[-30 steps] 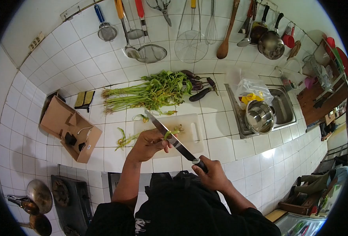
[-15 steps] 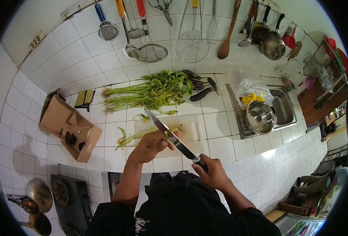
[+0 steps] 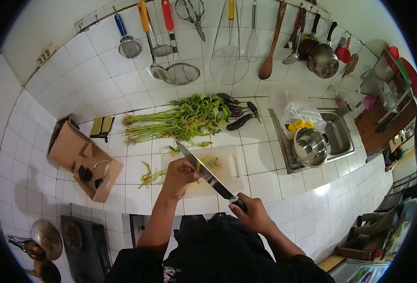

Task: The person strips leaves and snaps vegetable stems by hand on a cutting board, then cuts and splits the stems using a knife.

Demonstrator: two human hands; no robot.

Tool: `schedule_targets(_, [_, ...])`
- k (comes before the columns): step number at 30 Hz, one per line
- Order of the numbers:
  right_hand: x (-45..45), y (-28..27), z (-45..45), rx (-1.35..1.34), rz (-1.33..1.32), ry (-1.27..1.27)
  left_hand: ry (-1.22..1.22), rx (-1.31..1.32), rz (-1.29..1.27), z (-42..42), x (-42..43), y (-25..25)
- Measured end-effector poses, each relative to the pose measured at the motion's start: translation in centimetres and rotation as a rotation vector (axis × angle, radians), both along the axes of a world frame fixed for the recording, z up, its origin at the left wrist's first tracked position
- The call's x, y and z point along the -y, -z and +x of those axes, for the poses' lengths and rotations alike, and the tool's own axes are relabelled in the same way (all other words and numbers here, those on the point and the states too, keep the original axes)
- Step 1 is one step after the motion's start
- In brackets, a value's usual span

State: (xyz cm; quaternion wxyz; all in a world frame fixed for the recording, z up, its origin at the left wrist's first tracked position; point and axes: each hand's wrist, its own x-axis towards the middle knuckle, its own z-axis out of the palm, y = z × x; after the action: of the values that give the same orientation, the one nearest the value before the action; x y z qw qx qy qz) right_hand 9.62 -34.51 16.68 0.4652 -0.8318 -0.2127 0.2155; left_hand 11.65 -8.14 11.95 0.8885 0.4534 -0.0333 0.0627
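Note:
My right hand is closed around the black handle of a large kitchen knife, its blade pointing up and left over the cutting board. Close to the blade, my left hand has its fingers pinched together on a short green stem, partly hidden by the knife. Below them lies a white cutting board with stem bits on it. Trimmed stems and leaves lie at the board's left edge. Behind the board is a big bunch of leafy greens, roots to the left.
Several dark eggplants lie right of the greens. A steel pot and plastic bag stand by the sink. At left are an open cardboard box and a stove. Utensils hang along the tiled wall.
My left hand has drawn slightly up and left along the blade, with the stem now less visible. The knife stays in my right hand. The whole view has shifted a little, with the counter lower.

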Motion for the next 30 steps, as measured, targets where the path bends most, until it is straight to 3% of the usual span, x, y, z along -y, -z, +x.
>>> schedule_targets(7, [-0.3,-1.1,-0.3,-0.055,0.039,-0.002,0.088,0.088,-0.049,-0.3,-0.4,-0.6])
schedule_targets(9, [-0.3,-0.7,-0.5,-0.039,0.039,-0.004,-0.002,0.042,-0.197,-0.1,-0.5,-0.4])
schedule_targets(13, [-0.4,-0.4,-0.5,-0.052,0.031,-0.006,-0.033,0.029,-0.162,0.2,-0.5,0.1])
schedule_targets(15, [-0.4,-0.4,-0.6,-0.061,-0.008,-0.012,-0.015,-0.056,-0.290,0.2,-0.1,0.1])
schedule_targets(18, [-0.4,-0.1,-0.8,-0.053,-0.010,0.015,0.108,-0.082,-0.293,-0.2,-0.5,1.2])
schedule_targets(24, [0.0,0.0,-0.6,-0.084,0.043,0.016,0.059,-0.094,-0.090,-0.9,-1.1,-0.8])
schedule_targets(30, [-0.2,-0.3,-0.7,-0.062,0.021,-0.014,0.028,-0.038,-0.052,-0.4,-2.2,-0.9])
